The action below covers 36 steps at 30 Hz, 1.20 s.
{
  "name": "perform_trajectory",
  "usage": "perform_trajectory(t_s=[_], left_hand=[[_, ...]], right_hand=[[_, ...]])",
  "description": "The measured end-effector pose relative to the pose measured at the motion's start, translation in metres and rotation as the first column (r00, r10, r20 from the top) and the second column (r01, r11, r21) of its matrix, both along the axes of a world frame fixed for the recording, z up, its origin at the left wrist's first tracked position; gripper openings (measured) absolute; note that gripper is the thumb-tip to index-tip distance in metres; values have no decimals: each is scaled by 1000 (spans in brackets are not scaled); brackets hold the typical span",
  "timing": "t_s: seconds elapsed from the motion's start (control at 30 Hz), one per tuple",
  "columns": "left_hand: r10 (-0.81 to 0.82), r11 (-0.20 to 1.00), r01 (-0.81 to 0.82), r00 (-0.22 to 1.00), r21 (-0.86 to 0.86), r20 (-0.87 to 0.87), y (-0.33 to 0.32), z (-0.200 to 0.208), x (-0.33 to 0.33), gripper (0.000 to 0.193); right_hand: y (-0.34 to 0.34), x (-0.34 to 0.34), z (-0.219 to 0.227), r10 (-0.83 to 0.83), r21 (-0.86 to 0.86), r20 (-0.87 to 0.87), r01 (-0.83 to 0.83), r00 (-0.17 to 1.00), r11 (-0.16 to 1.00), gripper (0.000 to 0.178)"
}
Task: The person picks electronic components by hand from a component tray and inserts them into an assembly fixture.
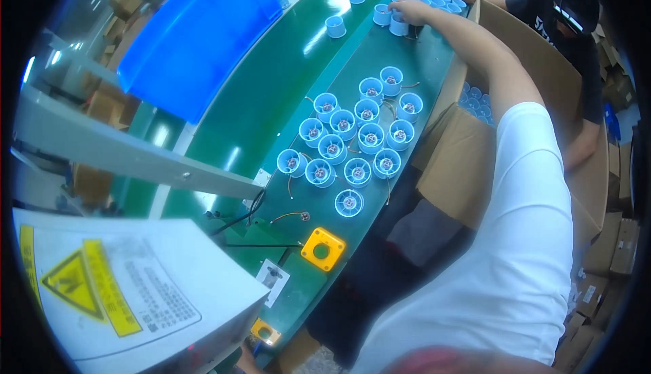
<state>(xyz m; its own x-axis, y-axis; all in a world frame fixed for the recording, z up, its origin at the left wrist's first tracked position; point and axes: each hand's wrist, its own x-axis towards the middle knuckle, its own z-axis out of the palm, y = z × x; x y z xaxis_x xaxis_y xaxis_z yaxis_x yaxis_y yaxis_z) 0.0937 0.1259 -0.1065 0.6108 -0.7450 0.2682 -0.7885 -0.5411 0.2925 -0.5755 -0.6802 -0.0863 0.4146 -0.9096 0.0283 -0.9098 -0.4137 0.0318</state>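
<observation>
Bench (424,62) of green colour is running from the bottom toward the upper right. Blue bin (203,42) is standing at its far side, and open cardboard box (454,170) at its right. The right hand (412,13) is reaching to the upper end, its fingers bending at the rim of a light-blue cup (382,16); their opening and grip I cannot tell. Similar cups (332,148) are standing mid-bench. Nearer, a yellow block (332,260) is lying beside a small wired part (304,217).

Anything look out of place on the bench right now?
One thing: a wired part lies loose on the bench near the yellow block, outside any cup, while similar parts sit inside blue cups. No spill shows.
</observation>
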Motion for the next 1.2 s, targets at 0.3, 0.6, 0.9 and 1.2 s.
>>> perform_trajectory(t_s=[0.3,0.6,0.9,1.2], left_hand=[[13,996,-9,999,89,-39,-1,6,-2,19],[-23,1000,20,986,-24,-166,28,-22,35,21],[268,963,-264,958,58,-101,25,-31,29,43],[231,973,-232,972,-7,-42,49,-21,62,30]], right_hand=[[40,18,20,4,143,-35,1,999,990,39],[112,68,98,-176,540,263,6,949,841,43],[-49,-110,16,-123,-20,16,123,992,992,46],[-95,-51,-20,-134,-70,-70,129,989,989,44]])
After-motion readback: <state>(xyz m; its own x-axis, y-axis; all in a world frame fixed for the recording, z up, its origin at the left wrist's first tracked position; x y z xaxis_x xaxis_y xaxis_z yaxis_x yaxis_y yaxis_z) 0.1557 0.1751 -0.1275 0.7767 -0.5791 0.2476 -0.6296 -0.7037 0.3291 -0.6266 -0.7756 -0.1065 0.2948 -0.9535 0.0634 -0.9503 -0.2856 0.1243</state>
